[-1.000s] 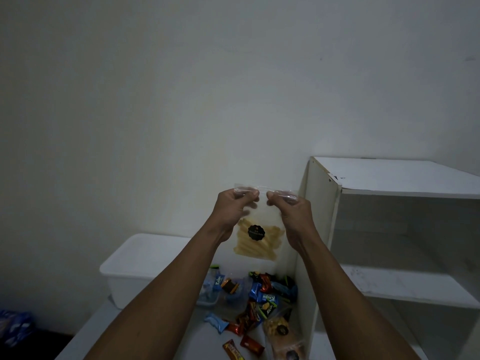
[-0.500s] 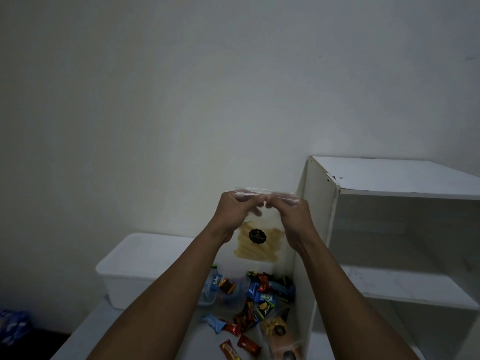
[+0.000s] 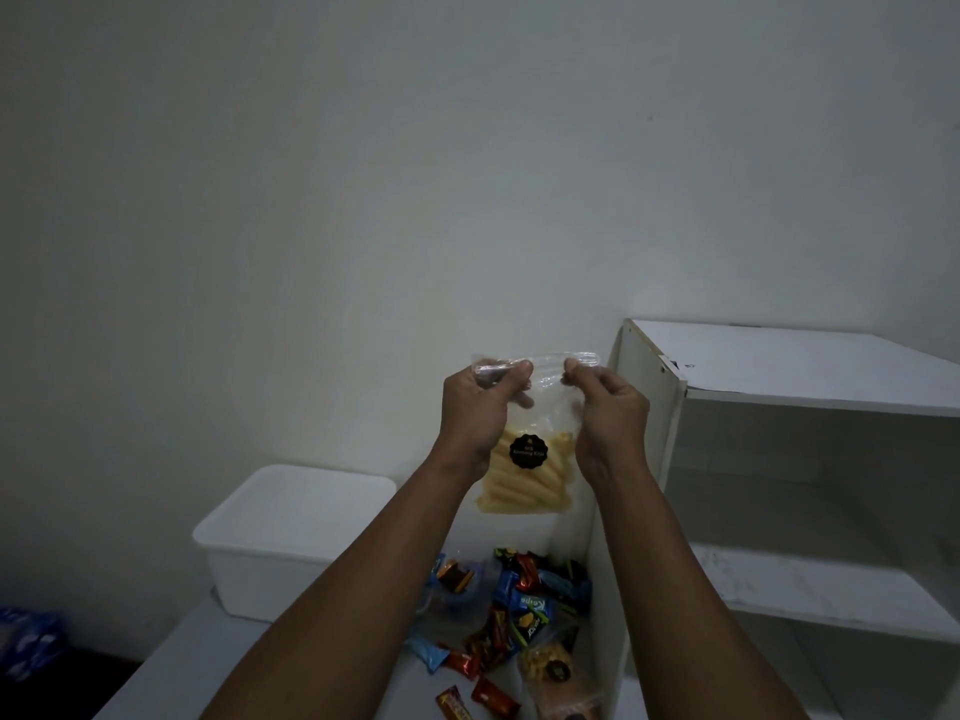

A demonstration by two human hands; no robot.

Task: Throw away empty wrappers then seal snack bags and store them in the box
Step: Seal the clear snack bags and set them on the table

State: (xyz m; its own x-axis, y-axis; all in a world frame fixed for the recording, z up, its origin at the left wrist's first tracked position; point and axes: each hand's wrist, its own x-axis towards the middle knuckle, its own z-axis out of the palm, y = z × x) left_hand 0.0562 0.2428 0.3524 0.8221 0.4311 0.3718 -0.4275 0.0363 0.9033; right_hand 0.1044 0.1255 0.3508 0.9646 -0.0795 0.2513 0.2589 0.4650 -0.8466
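I hold a clear zip bag of pale yellow snack sticks (image 3: 524, 480) with a round black label up in front of the wall. My left hand (image 3: 480, 407) pinches the left end of its top strip, and my right hand (image 3: 605, 407) pinches the right end. The bag hangs upright between them. Below it, a pile of small coloured snack packs and wrappers (image 3: 519, 610) lies on the white table (image 3: 171, 672). A white plastic box (image 3: 291, 532) with its lid on stands at the left.
A white open shelf unit (image 3: 779, 407) stands close on the right, its side panel next to my right hand. Another clear snack bag (image 3: 556, 672) lies near the table's front. A blue patterned bag (image 3: 26, 641) sits low at the far left.
My fingertips, pinched together at the middle of the bag's top half a second ago, have slid apart toward its two ends. The bag stays at about the same height.
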